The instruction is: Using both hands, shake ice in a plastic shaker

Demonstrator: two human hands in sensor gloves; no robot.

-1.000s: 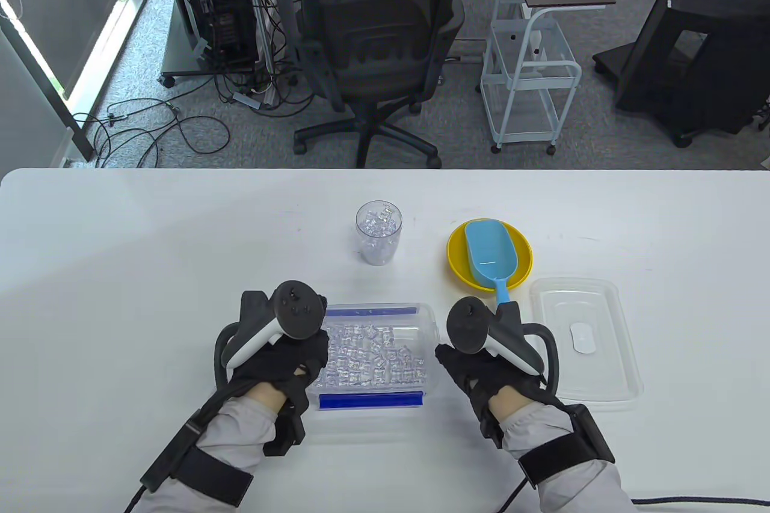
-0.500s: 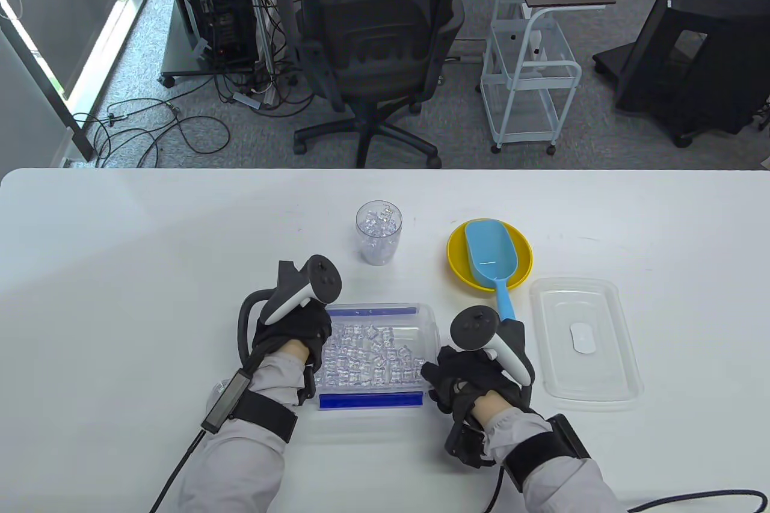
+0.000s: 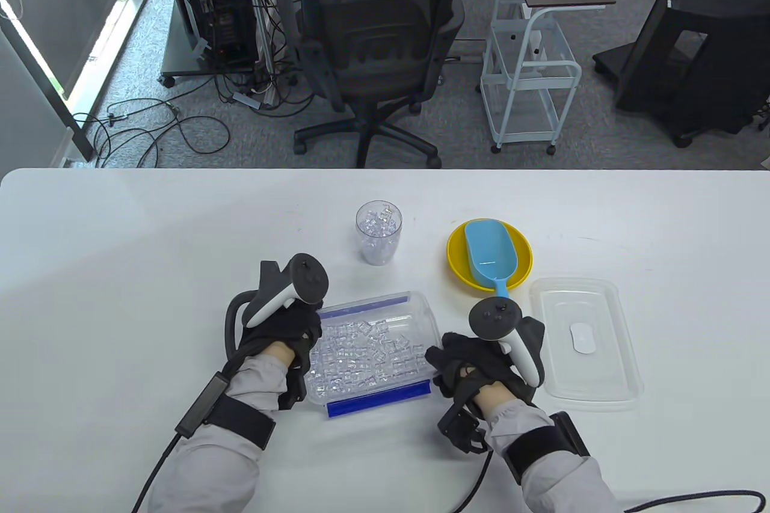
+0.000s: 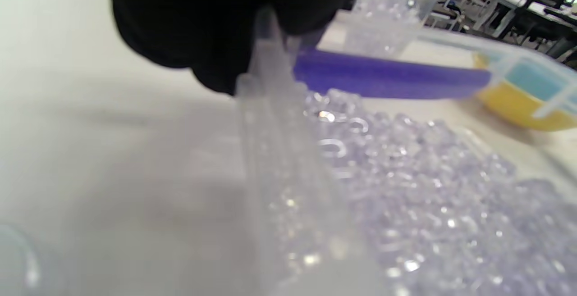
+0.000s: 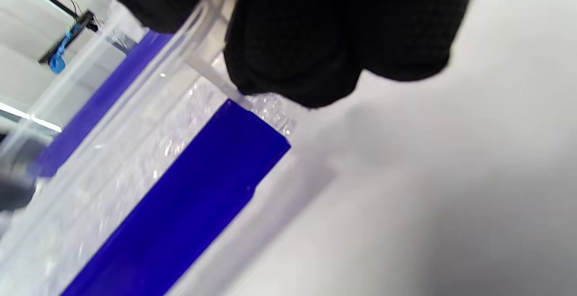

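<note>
Beside the ice box (image 3: pixel 370 350), the left hand (image 3: pixel 280 329) and right hand (image 3: pixel 475 365) have fingertips hidden under gloves and trackers. Up close, the box's near wall (image 4: pixel 288 206) is blurred. The cup (image 4: pixel 387 12) behind the box is cut by the top edge.

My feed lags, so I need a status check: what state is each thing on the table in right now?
Ice box: open, lid off, full of ice, gripped at both ends, turned askew.
Lid: flat on the table, right of the box.
Cup: upright, holding ice, uncovered.
Scoop: empty, resting in the yellow bowl.
Left hand: holds the box's left end.
Right hand: holds its right end.
</note>
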